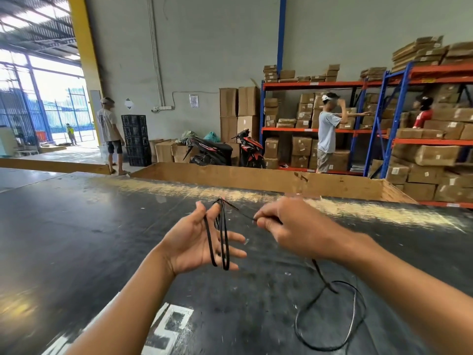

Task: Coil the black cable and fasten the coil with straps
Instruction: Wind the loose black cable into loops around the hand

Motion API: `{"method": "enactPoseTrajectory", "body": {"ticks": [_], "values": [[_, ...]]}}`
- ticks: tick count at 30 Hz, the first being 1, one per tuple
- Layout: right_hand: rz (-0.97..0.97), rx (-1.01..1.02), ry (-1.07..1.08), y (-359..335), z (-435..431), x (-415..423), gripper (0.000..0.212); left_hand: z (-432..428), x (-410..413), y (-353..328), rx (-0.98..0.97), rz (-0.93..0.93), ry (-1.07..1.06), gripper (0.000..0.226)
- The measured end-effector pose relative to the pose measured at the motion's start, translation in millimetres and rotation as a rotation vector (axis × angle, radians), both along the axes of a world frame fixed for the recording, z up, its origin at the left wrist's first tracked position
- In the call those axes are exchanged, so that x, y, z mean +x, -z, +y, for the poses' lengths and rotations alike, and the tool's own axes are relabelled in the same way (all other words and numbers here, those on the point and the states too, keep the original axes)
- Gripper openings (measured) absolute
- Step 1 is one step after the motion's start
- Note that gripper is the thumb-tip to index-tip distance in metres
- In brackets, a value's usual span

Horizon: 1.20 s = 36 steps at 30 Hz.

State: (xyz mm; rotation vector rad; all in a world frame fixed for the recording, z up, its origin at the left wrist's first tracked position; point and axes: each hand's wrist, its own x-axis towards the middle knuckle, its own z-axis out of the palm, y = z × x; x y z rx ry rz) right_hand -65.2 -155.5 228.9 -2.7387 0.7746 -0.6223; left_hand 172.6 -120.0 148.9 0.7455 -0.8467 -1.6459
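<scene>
Hanging off left hand (190, 243), black cable (224, 242), pinched by right hand (294, 226)

thin black cable (222, 234), partly looped, rest trailing

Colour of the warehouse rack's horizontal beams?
Orange metal rack beams, on blue uprights; head view.

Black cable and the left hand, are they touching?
Touching. The head view shows loops of the black cable hanging over fingers of the left hand.
</scene>
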Motion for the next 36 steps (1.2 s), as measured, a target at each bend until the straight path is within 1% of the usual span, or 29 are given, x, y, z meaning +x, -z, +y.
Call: {"method": "enactPoseTrajectory", "body": {"ticks": [6, 10, 12, 16, 18, 22, 24, 27, 30, 33, 36], "values": [[0.007, 0.215, -0.092, 55, 24, -3, 0.022, -2, 9, -32, -0.095, 0.006, -0.022, 0.056], [0.019, 0.466, -0.136, 92, 42, 1, 0.022, -1, 4, -44, -0.149, 0.038, 0.031, 0.057], [0.044, 0.499, -0.138, 107, 46, 7, 0.022, 1, -2, -47, -0.177, 0.052, 0.076, 0.057], [0.153, 0.451, -0.114, 120, 35, 14, 0.024, 10, -16, -49, -0.226, 0.039, 0.228, 0.058], [0.178, 0.435, -0.077, 121, 22, 12, 0.025, 18, -23, -50, -0.246, 0.024, 0.324, 0.058], [0.194, 0.27, -0.006, 115, -18, 5, 0.02, 35, -31, -44, -0.219, 0.006, 0.47, 0.057], [0.273, 0.199, 0.012, 101, -37, 4, 0.018, 42, -35, -40, -0.196, -0.016, 0.512, 0.057], [0.368, 0.133, 0.053, 70, -62, 3, 0.022, 47, -44, -35, -0.15, -0.08, 0.542, 0.059], [0.339, 0.104, 0.088, 36, -77, 4, 0.033, 45, -51, -27, -0.089, -0.162, 0.549, 0.059], [0.316, 0.039, 0.088, 10, -79, 8, 0.033, 38, -57, -14, -0.003, -0.211, 0.534, 0.059], [0.346, 0.011, 0.113, -7, -74, 11, 0.029, 27, -57, -3, 0.071, -0.241, 0.449, 0.058]]}}
